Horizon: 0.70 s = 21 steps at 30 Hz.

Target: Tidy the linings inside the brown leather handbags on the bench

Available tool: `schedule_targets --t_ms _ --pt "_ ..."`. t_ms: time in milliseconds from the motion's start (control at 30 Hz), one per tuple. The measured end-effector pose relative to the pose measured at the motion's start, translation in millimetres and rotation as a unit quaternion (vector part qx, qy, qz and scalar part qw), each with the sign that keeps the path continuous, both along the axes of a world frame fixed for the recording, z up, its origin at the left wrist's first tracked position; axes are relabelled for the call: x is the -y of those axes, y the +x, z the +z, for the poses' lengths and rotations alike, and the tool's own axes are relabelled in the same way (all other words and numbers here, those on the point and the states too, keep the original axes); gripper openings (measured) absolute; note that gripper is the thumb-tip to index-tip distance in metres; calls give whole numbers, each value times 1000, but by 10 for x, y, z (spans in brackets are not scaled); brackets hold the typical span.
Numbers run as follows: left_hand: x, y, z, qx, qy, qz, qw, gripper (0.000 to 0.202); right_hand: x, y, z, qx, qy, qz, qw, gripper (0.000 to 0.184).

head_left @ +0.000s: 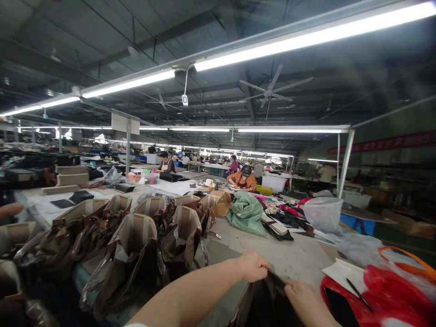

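Both my hands grip the top edge of a dark brown bag [264, 297] at the bottom of the head view, and its lower part is cut off by the frame. My left hand [252, 266] is closed on the far left end of the rim. Closed on the same rim farther right is my right hand [299, 293]. The stretch of edge between them looks pulled fairly straight. Several similar brown bags with beige linings stand to the left, among them one bag [134, 231] close by and another bag [185, 222] beside it.
A green cloth sack [245, 211] lies on the worktable [306, 250]. At right are a red plastic bag [391, 290], a phone [340, 306], a pen [359, 294] and a clear plastic bag [323, 211]. A co-worker [242, 178] in orange sits across the table; a hand [10, 211] shows at far left.
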State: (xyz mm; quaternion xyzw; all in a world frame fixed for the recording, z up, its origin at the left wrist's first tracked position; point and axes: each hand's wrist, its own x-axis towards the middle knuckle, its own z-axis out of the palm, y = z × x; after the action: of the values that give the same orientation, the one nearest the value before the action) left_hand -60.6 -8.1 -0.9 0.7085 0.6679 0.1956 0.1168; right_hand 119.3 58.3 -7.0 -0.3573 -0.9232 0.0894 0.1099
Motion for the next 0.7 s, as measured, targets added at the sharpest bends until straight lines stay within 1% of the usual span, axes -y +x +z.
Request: schedule_targets --t_ms 67,133,200,300,400,467,533,600,700 --pt "13 -27 7 2 0 -10 1000 36 -12 35 -10 -19 -47 20 999 37" --pt "21 -51 31 8 -4 -34 999 37 -34 66 -28 -23 -77 27 996 38" --pt "6 -59 54 7 -19 -42 999 40 -62 77 -55 9 -68 10 998 39" --pt "-64 -47 63 -21 -44 -36 998 32 -107 63 -100 58 -25 -6 998 38" --pt "-137 -32 58 -78 -39 -63 994 29 -149 55 -139 62 -14 7 998 37" --pt "-156 -20 83 -123 -37 -75 989 29 -177 67 -160 53 -14 9 998 37" --pt "-151 10 150 -163 -49 -80 982 30 -199 88 -180 38 -14 4 999 37" --pt "-142 73 247 -182 -68 -96 976 33 -206 109 -202 20 -32 -5 999 38" --pt "-169 242 371 -188 -69 -133 971 51 -181 144 -261 -45 -97 11 994 39"
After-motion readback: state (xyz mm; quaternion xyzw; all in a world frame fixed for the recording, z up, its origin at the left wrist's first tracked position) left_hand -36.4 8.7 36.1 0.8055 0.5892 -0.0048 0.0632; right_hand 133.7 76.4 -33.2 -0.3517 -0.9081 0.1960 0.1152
